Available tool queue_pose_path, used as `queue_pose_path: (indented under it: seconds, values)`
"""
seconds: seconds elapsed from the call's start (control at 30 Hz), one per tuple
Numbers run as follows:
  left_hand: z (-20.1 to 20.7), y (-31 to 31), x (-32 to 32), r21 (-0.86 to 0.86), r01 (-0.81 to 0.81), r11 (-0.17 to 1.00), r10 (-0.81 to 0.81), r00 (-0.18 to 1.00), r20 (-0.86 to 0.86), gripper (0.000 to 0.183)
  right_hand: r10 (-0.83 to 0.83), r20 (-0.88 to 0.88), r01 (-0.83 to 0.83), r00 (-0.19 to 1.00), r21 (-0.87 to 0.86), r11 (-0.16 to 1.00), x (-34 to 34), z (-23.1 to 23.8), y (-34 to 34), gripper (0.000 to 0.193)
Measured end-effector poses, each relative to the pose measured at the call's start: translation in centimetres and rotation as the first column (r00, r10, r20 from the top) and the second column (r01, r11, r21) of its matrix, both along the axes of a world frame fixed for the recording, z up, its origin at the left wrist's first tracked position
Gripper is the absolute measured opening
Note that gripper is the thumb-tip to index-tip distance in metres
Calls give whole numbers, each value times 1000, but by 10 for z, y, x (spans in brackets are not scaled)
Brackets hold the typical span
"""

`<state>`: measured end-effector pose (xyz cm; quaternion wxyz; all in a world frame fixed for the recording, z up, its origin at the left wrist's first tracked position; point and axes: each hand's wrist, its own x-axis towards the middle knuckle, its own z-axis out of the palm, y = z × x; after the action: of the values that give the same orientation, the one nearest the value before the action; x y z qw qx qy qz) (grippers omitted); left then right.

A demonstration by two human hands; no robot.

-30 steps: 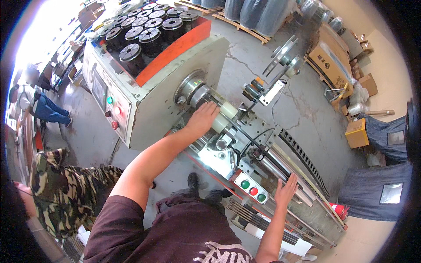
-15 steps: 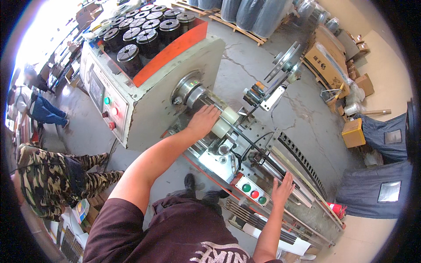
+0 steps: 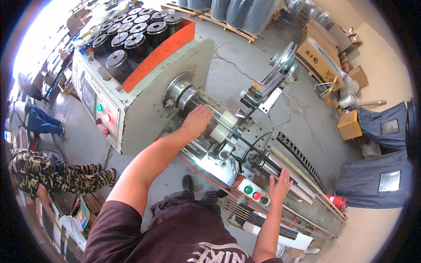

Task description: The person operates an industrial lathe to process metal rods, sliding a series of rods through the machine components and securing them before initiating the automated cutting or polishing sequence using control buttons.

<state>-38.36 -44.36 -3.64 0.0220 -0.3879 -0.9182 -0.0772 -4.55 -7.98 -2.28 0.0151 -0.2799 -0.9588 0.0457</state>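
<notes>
Toward half past eight stands a co-worker point(image 3: 66, 172) in camouflage clothing. A control panel point(image 3: 100, 111) occupies nine o'clock; black cylinders point(image 3: 131, 37) crowd the machine top toward eleven, above a metal chuck point(image 3: 179, 93). Just left of centre, the left hand point(image 3: 198, 120) lies over the dark rod near the chuck; whether its fingers close around the rod cannot be told. Pale rollers point(image 3: 219, 133) flank the rod point(image 3: 248, 142), which slants from centre toward four o'clock. A button box point(image 3: 253, 191) sits at five. At four, the right hand point(image 3: 279, 187), fingers extended and apart, is beside the rod; contact is unclear. A cardboard box point(image 3: 347, 126) rests at three.
</notes>
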Motion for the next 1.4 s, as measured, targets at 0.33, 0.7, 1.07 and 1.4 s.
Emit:
queue_pose_path:
  seconds: [0.33, 0.7, 1.07, 1.4]
  values:
    - [-9, -3, -17, 44, 35, 998, -34, 999, -7, 55, -24, -3, 24, 1000, -8, 1000, -17, 8, -16, 73]
    - [-11, 16, -20, 72, 57, 996, -60, 997, 42, 43, -10, 9, 10, 1000, -27, 1000, -35, 16, -39, 71]
    - [-14, 28, -21, 132, 140, 981, -146, 989, 34, 26, 10, -20, -10, 1000, -6, 1000, -56, 13, -64, 71]
    - [-12, -13, -83, -85, 73, 994, -56, 981, 184, 38, -1, -33, 0, 999, -30, 1000, -76, 16, -84, 70]
